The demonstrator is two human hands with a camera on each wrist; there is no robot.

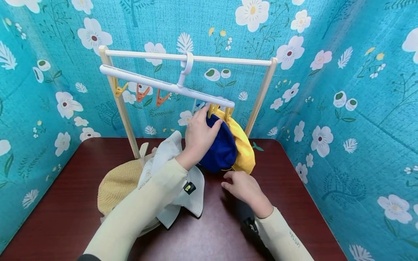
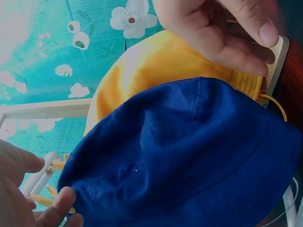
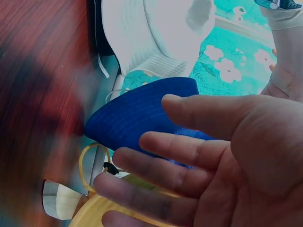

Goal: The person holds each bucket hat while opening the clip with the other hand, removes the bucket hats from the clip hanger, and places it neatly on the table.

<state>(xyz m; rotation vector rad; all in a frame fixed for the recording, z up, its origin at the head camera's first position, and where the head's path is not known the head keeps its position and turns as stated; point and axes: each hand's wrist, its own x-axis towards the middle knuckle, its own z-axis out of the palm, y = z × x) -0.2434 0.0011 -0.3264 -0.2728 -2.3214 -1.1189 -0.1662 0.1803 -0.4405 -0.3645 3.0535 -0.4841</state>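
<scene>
A navy blue bucket hat hangs by its crown from a yellow clip on the white hanger. Just behind it, a yellow hat hangs from another yellow clip. My left hand is at the top of the blue hat, thumb and fingers spread apart around the clip, fingertips right at the crown's edge. Below the hats is my right hand, its fingers loosely extended and holding nothing, close to the yellow hat's brim and drawstring.
The hanger hooks over a wooden rack's rail and tilts down to the right. Several unused clips dangle at its left. A white hat and a tan knitted hat lie on the dark red table. Floral cloth surrounds the table.
</scene>
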